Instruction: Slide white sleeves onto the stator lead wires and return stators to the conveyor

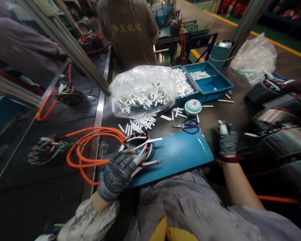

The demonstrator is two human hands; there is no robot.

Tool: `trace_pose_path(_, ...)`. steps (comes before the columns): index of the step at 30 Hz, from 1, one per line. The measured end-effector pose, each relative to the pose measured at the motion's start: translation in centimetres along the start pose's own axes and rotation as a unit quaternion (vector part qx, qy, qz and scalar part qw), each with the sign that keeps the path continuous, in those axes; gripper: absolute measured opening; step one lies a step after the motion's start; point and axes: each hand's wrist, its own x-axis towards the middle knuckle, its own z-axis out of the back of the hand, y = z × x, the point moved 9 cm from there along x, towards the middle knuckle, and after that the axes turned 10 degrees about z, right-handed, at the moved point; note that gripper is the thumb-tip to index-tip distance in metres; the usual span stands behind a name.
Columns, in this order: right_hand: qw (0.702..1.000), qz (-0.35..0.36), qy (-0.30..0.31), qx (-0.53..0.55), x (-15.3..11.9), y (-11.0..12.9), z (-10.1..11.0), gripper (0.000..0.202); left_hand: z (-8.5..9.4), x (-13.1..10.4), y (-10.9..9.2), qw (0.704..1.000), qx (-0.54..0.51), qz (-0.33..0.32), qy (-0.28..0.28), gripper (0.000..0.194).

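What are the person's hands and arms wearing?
The left hand and right hand wear stripy knitted gloves in dark and light grey. White covering shows on a finger of the right one, and its wrist has a dark red band. The left arm has a pale, patterned, wrinkly sleeve. The right forearm is bare.

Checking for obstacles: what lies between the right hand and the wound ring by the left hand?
In the head view: the blue board, a white tube jutting over it from the wound ring, and dark tabletop beside the right hand.
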Motion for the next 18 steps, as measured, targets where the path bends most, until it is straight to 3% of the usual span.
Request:
trace_pose_path(2, 0.995, -0.016, -0.019, 0.095, -1.1, 3.3, -0.5, 0.037, -0.5, 0.6, 0.2, 0.999, 0.037, 0.029, -0.018, 0.035)
trace_pose_path(4, 0.983, 0.018, 0.087, 0.158, -2.7, 8.3, -3.1, 0.030, -0.8, 1.0, 0.2, 0.996, 0.072, 0.050, -0.032, 0.033)
trace_pose_path(6, 0.948, 0.113, 0.217, 0.205, -5.1, 14.2, -5.7, 0.023, -0.9, 1.1, -0.1, 0.994, 0.087, 0.059, -0.038, 0.030)
trace_pose_path(9, 0.893, 0.207, 0.297, 0.266, -8.3, 19.9, -7.8, 0.022, -0.6, 0.7, -0.5, 0.995, 0.072, 0.057, -0.049, 0.028)
trace_pose_path(13, 0.852, 0.251, 0.332, 0.318, -9.9, 22.6, -9.4, 0.026, -0.3, 0.1, -0.4, 0.996, 0.040, 0.061, -0.056, 0.030)
trace_pose_path(18, 0.856, 0.172, 0.351, 0.339, -8.9, 20.9, -9.5, 0.025, -0.6, 0.0, -0.2, 0.996, 0.044, 0.061, -0.052, 0.036)
